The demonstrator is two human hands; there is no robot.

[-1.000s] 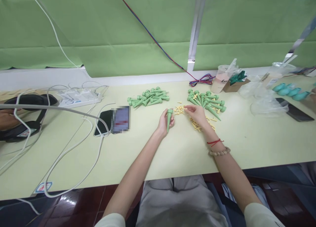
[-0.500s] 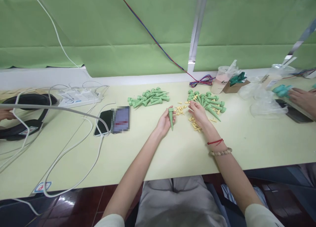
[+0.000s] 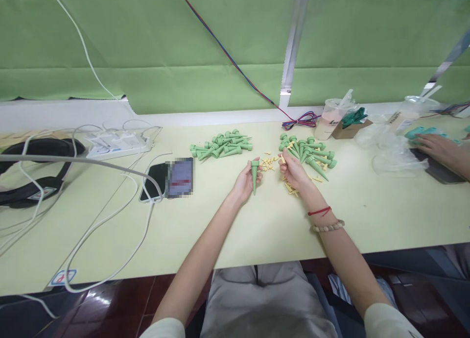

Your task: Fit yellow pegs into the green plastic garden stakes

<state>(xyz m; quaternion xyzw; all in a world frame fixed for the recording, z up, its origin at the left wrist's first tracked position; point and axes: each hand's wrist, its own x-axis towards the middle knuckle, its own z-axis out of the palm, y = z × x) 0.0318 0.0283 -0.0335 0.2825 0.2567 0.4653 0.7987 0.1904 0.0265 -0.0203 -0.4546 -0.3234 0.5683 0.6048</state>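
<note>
The left hand (image 3: 244,181) holds its grip closed around a green cone (image 3: 254,174), point down, just above the bench (image 3: 257,220). The right hand (image 3: 293,169), just right of the cone, pinches a small yellow piece (image 3: 283,159). Behind it lie scattered yellow pieces (image 3: 267,162) and a pile of cones (image 3: 308,152). I judge the tiny piece may slip from the fingers and get lost among the others.

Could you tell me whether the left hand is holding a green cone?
Yes, the left hand grips a green cone with its tip pointing down.
</note>
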